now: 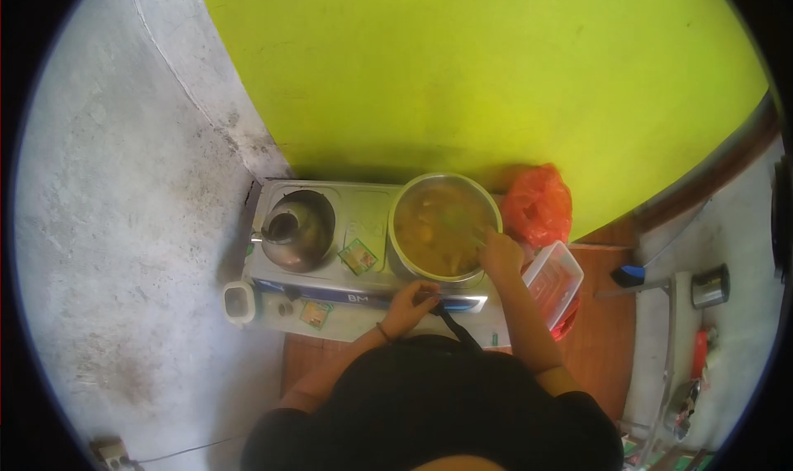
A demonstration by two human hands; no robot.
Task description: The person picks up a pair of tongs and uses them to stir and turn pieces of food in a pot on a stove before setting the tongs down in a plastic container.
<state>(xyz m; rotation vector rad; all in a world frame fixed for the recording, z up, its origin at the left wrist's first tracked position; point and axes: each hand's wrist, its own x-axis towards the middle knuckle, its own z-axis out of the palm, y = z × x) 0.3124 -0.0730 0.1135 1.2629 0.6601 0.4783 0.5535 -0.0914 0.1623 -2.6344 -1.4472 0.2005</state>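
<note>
A large metal pot (397, 259) stands on the right side of the two-burner gas stove (376, 198), filled with yellow-brown soup (436, 231) that has chunks and some green bits in it. My right hand (501, 256) is closed at the pot's right rim around a greyish utensil (479, 238), whose lower end is hidden in the soup. Just in front of the pot, by the stove's front panel, my left hand (408, 309) has its fingers curled together at the end of a black strap (457, 328) that runs back toward my body.
A round metal kettle (304, 238) sits on the left burner. Green packets (357, 257) lie between kettle and pot. Right of the pot are a red plastic bag (538, 205) and a clear plastic container (555, 274). A white-rimmed container (239, 302) stands front left.
</note>
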